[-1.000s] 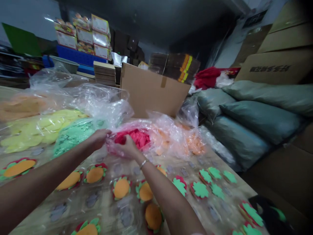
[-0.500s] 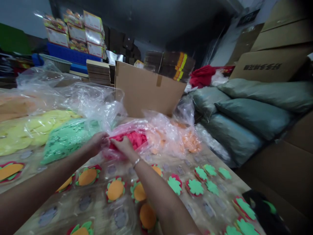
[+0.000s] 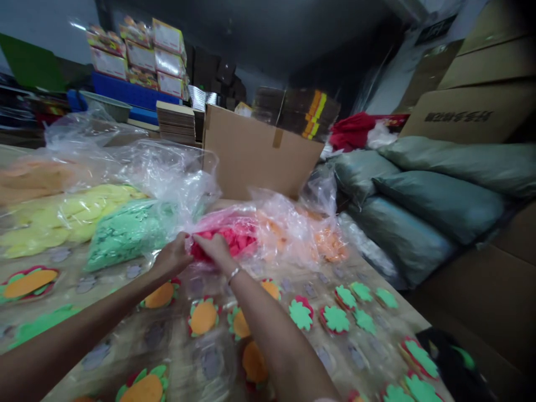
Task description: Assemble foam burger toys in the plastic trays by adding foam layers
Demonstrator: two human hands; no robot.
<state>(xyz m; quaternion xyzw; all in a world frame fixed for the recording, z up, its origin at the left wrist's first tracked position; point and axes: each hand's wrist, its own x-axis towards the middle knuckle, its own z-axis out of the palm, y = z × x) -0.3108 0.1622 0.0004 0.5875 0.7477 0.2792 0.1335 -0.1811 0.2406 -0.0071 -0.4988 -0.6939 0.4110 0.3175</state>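
Note:
A clear plastic bag (image 3: 247, 215) of red foam pieces (image 3: 240, 239) lies in the middle of the table. My left hand (image 3: 175, 255) is closed on the bag's left edge. Close beside it, my right hand (image 3: 215, 250) reaches over the red pieces with its fingers curled toward the left hand. Its fingertips are partly hidden, and what they grip cannot be made out. On the table in front of my arms lie layered foam shapes, such as an orange oval on green and red (image 3: 204, 317) and a green flower shape on red (image 3: 300, 314).
Left of the red pieces are bags of green pieces (image 3: 125, 231) and yellow pieces (image 3: 79, 215); orange pieces (image 3: 330, 245) lie to the right. A large cardboard box (image 3: 255, 156) stands behind. Grey-green sacks (image 3: 435, 195) are piled along the right side.
The view has shifted slightly, so things on the left sit further right. My left hand has come a little lower and nearer the right hand, which stays at the red pieces.

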